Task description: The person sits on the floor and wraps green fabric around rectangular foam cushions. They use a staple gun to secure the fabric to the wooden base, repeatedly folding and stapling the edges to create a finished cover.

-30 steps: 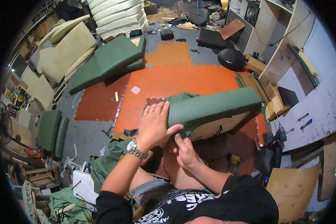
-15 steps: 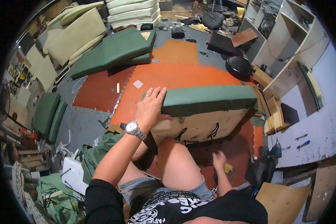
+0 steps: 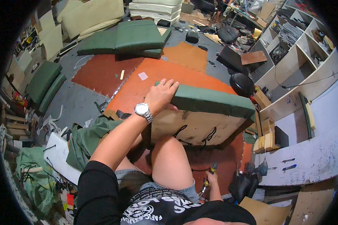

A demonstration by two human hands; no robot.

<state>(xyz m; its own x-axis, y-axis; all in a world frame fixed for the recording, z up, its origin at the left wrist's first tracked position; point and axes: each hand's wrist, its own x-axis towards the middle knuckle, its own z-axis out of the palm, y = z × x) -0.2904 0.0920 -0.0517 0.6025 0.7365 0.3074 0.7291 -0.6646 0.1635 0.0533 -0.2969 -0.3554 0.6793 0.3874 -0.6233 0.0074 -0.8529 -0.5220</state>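
Orange rectangular floor matting (image 3: 210,80). Frame centre: green-upholstered, pale-backed rectangular panel (image 3: 201,123), tilted on edge, left hand (image 3: 162,96) clasping its upper-left corner (presumably steadying it). Lower centre-right: right hand (image 3: 213,180) closed around yellow-and-dark tool (image 3: 205,183).

The grey floor (image 3: 79,90) is partly covered by mats: an orange mat (image 3: 191,77) in the middle, a dark red mat (image 3: 101,75) to its left and a tan mat (image 3: 193,54) behind, with scraps (image 3: 212,37) strewn towards the back. Along the right stands an open shelf (image 3: 306,50), several compartments filled with odds and ends, and nearer lies a white board (image 3: 308,157) with handwriting. At the rear are a table (image 3: 248,18), a stack of white slabs (image 3: 156,9) and, farther left, cream panels (image 3: 90,17).
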